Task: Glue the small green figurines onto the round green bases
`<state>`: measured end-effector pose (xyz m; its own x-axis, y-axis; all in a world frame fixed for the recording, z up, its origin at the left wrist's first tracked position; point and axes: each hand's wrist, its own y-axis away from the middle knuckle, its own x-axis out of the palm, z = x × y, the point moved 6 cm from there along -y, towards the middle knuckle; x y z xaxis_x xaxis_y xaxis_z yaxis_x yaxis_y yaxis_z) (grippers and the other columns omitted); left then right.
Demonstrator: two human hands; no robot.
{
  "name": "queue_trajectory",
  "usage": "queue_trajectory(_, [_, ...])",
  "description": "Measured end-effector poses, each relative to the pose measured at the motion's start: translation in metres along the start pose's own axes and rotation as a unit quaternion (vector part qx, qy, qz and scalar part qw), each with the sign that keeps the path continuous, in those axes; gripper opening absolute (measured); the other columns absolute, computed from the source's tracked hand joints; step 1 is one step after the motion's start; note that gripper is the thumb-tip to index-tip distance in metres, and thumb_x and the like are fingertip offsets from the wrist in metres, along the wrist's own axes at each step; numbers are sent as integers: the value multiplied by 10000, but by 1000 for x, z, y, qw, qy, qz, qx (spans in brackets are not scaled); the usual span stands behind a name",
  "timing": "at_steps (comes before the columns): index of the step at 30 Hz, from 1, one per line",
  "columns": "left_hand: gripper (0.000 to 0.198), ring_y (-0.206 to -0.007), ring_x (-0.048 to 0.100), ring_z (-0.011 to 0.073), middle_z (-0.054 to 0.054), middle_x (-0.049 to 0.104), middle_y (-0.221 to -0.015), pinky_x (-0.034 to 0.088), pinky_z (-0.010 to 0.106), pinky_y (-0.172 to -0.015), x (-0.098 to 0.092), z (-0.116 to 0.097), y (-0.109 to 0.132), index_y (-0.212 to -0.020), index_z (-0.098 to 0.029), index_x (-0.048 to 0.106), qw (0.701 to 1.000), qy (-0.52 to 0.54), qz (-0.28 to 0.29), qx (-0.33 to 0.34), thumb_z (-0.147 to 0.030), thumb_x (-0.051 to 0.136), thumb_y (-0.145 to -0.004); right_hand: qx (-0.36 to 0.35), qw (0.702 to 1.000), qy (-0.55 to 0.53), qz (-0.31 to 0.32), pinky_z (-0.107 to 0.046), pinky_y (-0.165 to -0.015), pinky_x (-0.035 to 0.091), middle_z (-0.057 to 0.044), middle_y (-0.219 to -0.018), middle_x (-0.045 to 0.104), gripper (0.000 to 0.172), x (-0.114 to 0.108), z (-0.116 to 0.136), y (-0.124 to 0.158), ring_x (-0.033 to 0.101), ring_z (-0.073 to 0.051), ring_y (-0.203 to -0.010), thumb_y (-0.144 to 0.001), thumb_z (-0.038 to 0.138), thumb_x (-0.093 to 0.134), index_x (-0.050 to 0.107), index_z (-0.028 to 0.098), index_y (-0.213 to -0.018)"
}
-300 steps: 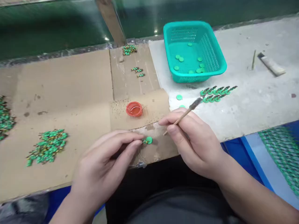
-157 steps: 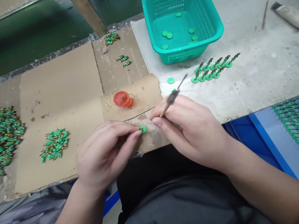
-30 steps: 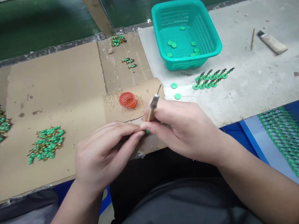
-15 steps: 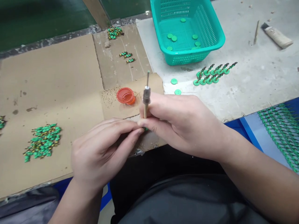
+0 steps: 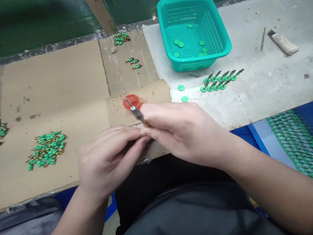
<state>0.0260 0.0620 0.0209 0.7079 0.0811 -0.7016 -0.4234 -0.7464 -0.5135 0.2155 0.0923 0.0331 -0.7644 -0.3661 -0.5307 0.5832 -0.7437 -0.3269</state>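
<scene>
My right hand (image 5: 181, 133) is shut on a slim wood-handled applicator with a metal collar (image 5: 138, 114), and its thin tip reaches into a small red-orange cup of clear liquid (image 5: 132, 101). My left hand (image 5: 110, 158) rests on the cardboard sheet (image 5: 56, 85) with its fingertips pinched together, just under my right fingers. Whatever it holds is hidden here, though earlier views show a small green disc at those fingertips.
A teal plastic basket (image 5: 195, 65) holds several green discs. Loose discs (image 5: 181, 87) and rows of green discs with dark stems (image 5: 220, 81) lie on the grey concrete bench (image 5: 264, 88). Green-and-gold piles (image 5: 46, 150) sit on the cardboard, with green strands (image 5: 290, 140) at right.
The applicator has tilted from upright over to the left, with its tip now dipped at the red cup. The green piece at my left fingertips is no longer visible.
</scene>
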Motion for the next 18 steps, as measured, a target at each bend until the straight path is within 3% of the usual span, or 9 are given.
queue_trajectory(3, [198,-974,863,128,-31,901,-1096,678,234,-991,0,2,1,-1177,-265,810,1000,5,7,-3,-108,819,-1056,-5,1000,13,-13,-292,-791,540,4,-1038,774,62,1,-2,2,719,-192,-908,-1200,276,629,676,295,-1164])
queue_trajectory(9, [120,-897,841,114,-45,887,-1037,656,230,-911,1,6,4,-1117,-272,807,998,16,28,-53,-176,849,-1060,-17,992,40,-120,-280,-803,576,6,-969,767,92,-7,1,18,731,-170,-846,-1195,269,661,710,248,-1120])
queue_trajectory(18, [91,-849,838,126,-42,898,-1023,662,241,-865,0,3,1,-1091,-285,815,999,6,13,-42,-199,838,-1071,-14,993,24,-115,-262,-805,569,20,-993,783,148,1,5,24,743,-140,-842,-1225,303,650,682,257,-1088])
